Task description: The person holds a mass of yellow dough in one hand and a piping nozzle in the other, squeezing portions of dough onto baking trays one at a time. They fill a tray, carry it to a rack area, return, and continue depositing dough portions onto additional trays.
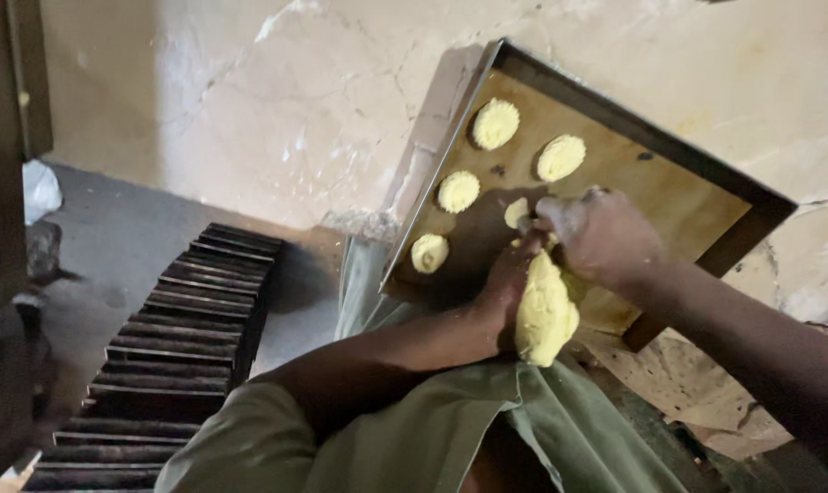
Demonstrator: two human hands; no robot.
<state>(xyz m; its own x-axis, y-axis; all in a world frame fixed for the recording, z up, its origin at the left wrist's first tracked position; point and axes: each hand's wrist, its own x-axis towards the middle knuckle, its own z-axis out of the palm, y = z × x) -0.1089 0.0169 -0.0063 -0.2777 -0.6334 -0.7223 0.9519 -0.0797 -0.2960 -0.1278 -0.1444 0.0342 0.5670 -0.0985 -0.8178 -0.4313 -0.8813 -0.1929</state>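
Lower left I see a stack of dark metal trays (172, 351), fanned edge over edge on the grey floor (112, 246). Behind it stands a cracked, flaking cream wall (277, 100). A white bag (39, 189) lies at the far left.

Baking tray (688, 196) (tilted) bears four dough rounds (495, 123).

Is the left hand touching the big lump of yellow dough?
Touching. The head view shows the left hand gripping the dough lump against its palm, no gap.

Pale yellow dough (545, 315), brown tray (679, 196), olive-green garment (450, 429).
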